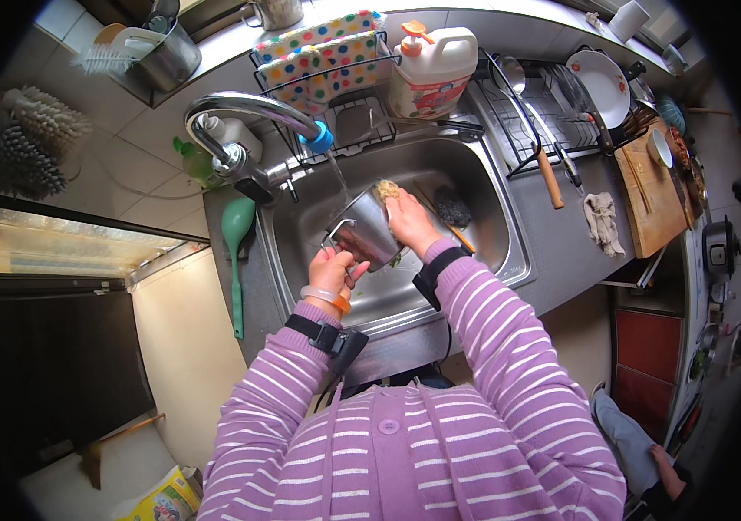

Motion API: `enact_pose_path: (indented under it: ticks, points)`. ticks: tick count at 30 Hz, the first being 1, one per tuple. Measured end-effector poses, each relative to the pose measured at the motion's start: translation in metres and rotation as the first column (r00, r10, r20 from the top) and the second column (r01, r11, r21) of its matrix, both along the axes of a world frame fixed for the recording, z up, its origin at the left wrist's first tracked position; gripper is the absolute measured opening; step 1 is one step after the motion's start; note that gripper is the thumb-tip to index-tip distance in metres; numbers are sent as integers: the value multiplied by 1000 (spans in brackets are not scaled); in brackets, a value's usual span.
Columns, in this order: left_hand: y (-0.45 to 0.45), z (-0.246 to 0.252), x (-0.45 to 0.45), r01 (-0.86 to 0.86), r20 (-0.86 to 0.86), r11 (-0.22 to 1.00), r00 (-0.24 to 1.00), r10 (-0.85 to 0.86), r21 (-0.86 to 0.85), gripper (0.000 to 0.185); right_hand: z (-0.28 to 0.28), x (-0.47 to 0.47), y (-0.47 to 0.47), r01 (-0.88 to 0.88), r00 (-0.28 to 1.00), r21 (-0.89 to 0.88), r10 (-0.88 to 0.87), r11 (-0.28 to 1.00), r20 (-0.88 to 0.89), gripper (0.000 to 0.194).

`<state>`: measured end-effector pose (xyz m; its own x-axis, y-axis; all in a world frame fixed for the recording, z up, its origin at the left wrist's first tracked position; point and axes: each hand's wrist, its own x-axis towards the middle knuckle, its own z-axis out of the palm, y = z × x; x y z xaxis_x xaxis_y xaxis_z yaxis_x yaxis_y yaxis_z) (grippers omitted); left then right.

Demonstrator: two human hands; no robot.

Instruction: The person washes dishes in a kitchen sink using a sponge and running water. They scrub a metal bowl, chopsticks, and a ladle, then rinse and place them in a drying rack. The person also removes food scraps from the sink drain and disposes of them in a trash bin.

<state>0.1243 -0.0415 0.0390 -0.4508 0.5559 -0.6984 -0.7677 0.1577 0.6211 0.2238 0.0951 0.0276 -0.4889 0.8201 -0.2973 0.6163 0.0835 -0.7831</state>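
My left hand (334, 268) grips the wire handle of a stainless steel pot (370, 228), which is tilted over the sink (360, 312). Pressed to the pot's upper side is my right hand (410, 220), with a tan scrubber (387, 189), perhaps loofah, under its fingers. A thin stream of water runs from the blue nozzle (317, 138) of the chrome faucet (240, 104) and falls at the pot's far side. In the basin, right of my right hand, lie a dark scouring pad (453, 207) and chopsticks (461, 239). Green scraps rest on the sink floor below the pot.
A green ladle (237, 254) lies left of the sink. Behind it stand a large detergent jug (434, 75) and a rack with dotted cloths (321, 62). To the right are a dish rack (539, 111), a rag (603, 223) and a cutting board (653, 195). Another person's leg (627, 433) shows lower right.
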Motion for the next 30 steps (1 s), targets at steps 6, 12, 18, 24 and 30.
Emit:
enact_pose_path:
  ticks: [6, 12, 18, 24, 30]
  points:
    - [4, -6, -11, -35, 11, 999, 999, 34, 31, 17, -11, -2, -76, -199, 974, 739, 215, 643, 75, 50]
    - [-22, -2, -23, 233, 9, 956, 971, -238, 180, 24, -30, 13, 7, 44, 973, -113, -69, 993, -221, 33]
    - [-24, 13, -45, 432, -36, 873, 899, -436, 224, 21, -2, 18, 23, 103, 925, -766, -345, 635, -162, 39]
    - [-14, 3, -61, 654, -551, 757, 630, -547, -4, 24, 25, 32, 37, -109, 929, -882, -268, 459, -254, 53]
    - [-5, -3, -56, 607, -893, 727, 60, -446, -322, 56, -12, 40, 28, -92, 946, -615, -124, 783, -300, 35]
